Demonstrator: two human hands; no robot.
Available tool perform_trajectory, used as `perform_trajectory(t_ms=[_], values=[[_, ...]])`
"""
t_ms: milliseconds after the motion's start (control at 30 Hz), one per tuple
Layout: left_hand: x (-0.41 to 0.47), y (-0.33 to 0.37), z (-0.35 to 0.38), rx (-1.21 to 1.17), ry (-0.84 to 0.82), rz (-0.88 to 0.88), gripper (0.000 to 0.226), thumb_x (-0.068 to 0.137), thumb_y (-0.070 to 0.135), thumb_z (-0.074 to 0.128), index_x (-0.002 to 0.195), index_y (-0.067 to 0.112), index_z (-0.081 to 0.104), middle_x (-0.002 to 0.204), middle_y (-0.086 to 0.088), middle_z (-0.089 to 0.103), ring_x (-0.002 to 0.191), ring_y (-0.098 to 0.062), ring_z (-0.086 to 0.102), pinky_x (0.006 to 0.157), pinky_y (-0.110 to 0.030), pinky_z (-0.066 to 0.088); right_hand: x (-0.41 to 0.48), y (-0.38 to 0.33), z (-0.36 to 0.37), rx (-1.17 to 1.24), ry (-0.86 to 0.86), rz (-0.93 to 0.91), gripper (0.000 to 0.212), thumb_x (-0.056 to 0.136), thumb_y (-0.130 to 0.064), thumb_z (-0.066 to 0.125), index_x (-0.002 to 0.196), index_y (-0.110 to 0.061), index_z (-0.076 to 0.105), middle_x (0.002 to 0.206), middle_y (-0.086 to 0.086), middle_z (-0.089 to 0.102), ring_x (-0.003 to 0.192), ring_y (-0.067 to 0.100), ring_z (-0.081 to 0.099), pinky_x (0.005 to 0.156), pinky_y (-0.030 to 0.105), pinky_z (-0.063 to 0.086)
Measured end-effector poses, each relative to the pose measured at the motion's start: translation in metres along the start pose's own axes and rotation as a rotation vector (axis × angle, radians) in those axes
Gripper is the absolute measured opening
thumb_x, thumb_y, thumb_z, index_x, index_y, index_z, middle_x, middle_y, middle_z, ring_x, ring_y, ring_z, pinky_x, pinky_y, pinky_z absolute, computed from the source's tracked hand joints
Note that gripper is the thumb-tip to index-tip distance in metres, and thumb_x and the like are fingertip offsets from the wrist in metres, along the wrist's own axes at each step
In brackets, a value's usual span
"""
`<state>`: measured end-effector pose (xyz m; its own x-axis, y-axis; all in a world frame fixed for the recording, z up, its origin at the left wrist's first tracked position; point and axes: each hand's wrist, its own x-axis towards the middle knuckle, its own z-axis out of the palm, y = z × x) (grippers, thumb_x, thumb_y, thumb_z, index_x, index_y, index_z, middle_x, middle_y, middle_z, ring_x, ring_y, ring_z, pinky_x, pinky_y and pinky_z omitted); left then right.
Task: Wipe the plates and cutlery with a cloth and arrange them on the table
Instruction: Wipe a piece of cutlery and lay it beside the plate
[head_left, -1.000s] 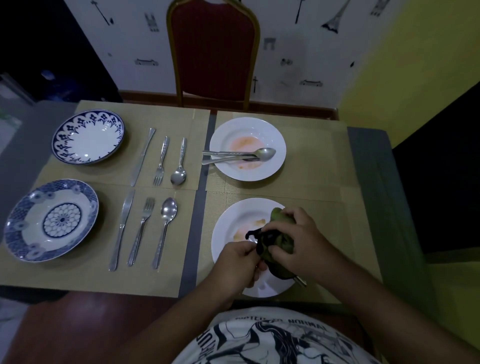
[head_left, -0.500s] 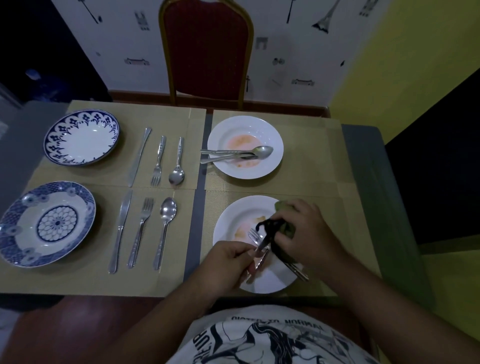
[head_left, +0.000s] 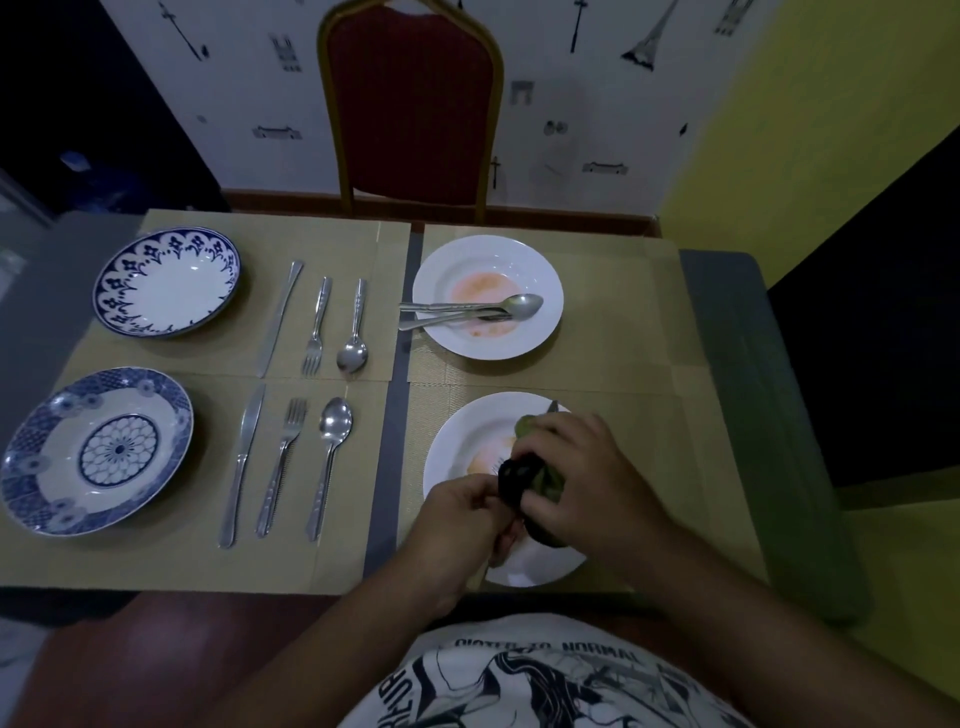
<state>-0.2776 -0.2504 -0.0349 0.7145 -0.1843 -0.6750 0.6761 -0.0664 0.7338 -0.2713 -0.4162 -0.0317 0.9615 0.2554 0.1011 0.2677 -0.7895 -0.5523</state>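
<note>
Over the near-right white plate (head_left: 457, 441), the left hand (head_left: 462, 514) pinches a hidden utensil steady while the right hand (head_left: 587, 483), clenching the green cloth (head_left: 548, 480), should stroke its full length.

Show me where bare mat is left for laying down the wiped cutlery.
Bare woven tan placemat lies right of the far stained white plate, and a strip right of the near white plate, beyond the right hand. The left mats are crowded with blue-patterned plates and laid cutlery.
</note>
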Motion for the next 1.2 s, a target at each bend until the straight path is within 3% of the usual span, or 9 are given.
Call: perform_trajectory(t_ms=[100, 367, 500, 600, 700, 867, 933, 1033, 1200], values=[[-0.004, 0.000, -0.001, -0.028, 0.016, 0.010, 0.025, 0.092, -0.009, 0.056, 0.088, 0.009, 0.074, 0.077, -0.015, 0.066, 0.064, -0.020, 0.054, 0.054, -0.027, 0.044, 0.014, 0.018, -0.001, -0.038, 0.009, 0.073, 0.031, 0.069, -0.027, 0.065, 0.100, -0.030, 0.060, 0.110, -0.013, 0.056, 0.102, 0.019, 0.044, 0.085, 0.037, 0.043], [-0.004, -0.008, 0.003, -0.158, -0.003, -0.094, 0.017, 0.098, 0.008, 0.058, 0.103, 0.011, 0.074, 0.090, -0.005, 0.073, 0.072, -0.012, 0.059, 0.061, -0.024, 0.046, 0.007, 0.050, -0.027, 0.015, 0.139, 0.282, 0.038, 0.071, -0.019, 0.072, 0.105, -0.031, 0.057, 0.106, -0.013, 0.054, 0.105, 0.017, 0.043, 0.080, 0.027, 0.038], [0.005, -0.002, 0.015, -0.279, -0.037, -0.185, 0.020, 0.094, 0.005, 0.063, 0.110, 0.011, 0.074, 0.095, -0.008, 0.077, 0.080, -0.020, 0.069, 0.067, -0.030, 0.055, -0.011, 0.054, -0.033, 0.072, 0.182, 0.309, 0.039, 0.071, -0.019, 0.074, 0.102, -0.035, 0.056, 0.103, -0.018, 0.054, 0.104, 0.013, 0.044, 0.080, 0.017, 0.037], [0.014, 0.005, 0.037, -0.176, -0.069, -0.180, 0.017, 0.093, 0.007, 0.066, 0.106, 0.011, 0.076, 0.091, -0.008, 0.073, 0.077, -0.018, 0.064, 0.062, -0.027, 0.052, -0.023, 0.063, -0.042, 0.094, 0.203, 0.312, 0.040, 0.070, -0.020, 0.075, 0.103, -0.035, 0.057, 0.103, -0.024, 0.052, 0.105, 0.012, 0.047, 0.083, 0.017, 0.039], [0.026, 0.010, 0.070, -0.071, -0.050, -0.134, 0.014, 0.091, 0.006, 0.069, 0.103, 0.008, 0.074, 0.094, -0.012, 0.073, 0.080, -0.021, 0.066, 0.068, -0.031, 0.057, -0.036, 0.080, -0.055, 0.111, 0.213, 0.341, 0.044, 0.070, -0.017, 0.076, 0.106, -0.035, 0.057, 0.104, -0.026, 0.050, 0.106, 0.012, 0.048, 0.084, 0.024, 0.043], [0.052, 0.011, 0.126, 0.112, -0.054, -0.049, 0.008, 0.088, 0.004, 0.070, 0.094, 0.004, 0.075, 0.081, -0.016, 0.073, 0.073, -0.034, 0.072, 0.078, -0.042, 0.062, -0.056, 0.118, -0.079, 0.108, 0.194, 0.374, 0.048, 0.069, -0.014, 0.078, 0.108, -0.034, 0.058, 0.108, -0.018, 0.053, 0.106, 0.006, 0.044, 0.081, 0.014, 0.037], [0.061, 0.008, 0.146, 0.179, -0.020, -0.022, 0.005, 0.088, 0.003, 0.070, 0.090, 0.006, 0.075, 0.073, -0.012, 0.070, 0.069, -0.028, 0.069, 0.077, -0.040, 0.061, -0.065, 0.133, -0.086, 0.113, 0.177, 0.371, 0.048, 0.069, -0.015, 0.078, 0.109, -0.035, 0.058, 0.109, -0.020, 0.053, 0.106, 0.007, 0.046, 0.081, 0.014, 0.038], [0.077, -0.001, 0.171, 0.309, 0.025, 0.012, 0.005, 0.087, 0.007, 0.072, 0.086, 0.011, 0.075, 0.082, -0.011, 0.075, 0.082, -0.029, 0.074, 0.081, -0.043, 0.062, -0.076, 0.150, -0.094, 0.142, 0.120, 0.396, 0.049, 0.072, -0.017, 0.077, 0.112, -0.036, 0.056, 0.111, -0.022, 0.052, 0.107, 0.004, 0.044, 0.082, 0.014, 0.037], [0.100, -0.025, 0.191, 0.497, 0.109, 0.062, 0.018, 0.086, 0.012, 0.070, 0.073, 0.023, 0.070, 0.083, -0.002, 0.073, 0.083, -0.022, 0.071, 0.083, -0.042, 0.061, -0.087, 0.171, -0.096, 0.183, 0.052, 0.365, 0.047, 0.073, -0.019, 0.076, 0.112, -0.035, 0.056, 0.111, -0.021, 0.052, 0.106, 0.005, 0.044, 0.080, 0.013, 0.035]])
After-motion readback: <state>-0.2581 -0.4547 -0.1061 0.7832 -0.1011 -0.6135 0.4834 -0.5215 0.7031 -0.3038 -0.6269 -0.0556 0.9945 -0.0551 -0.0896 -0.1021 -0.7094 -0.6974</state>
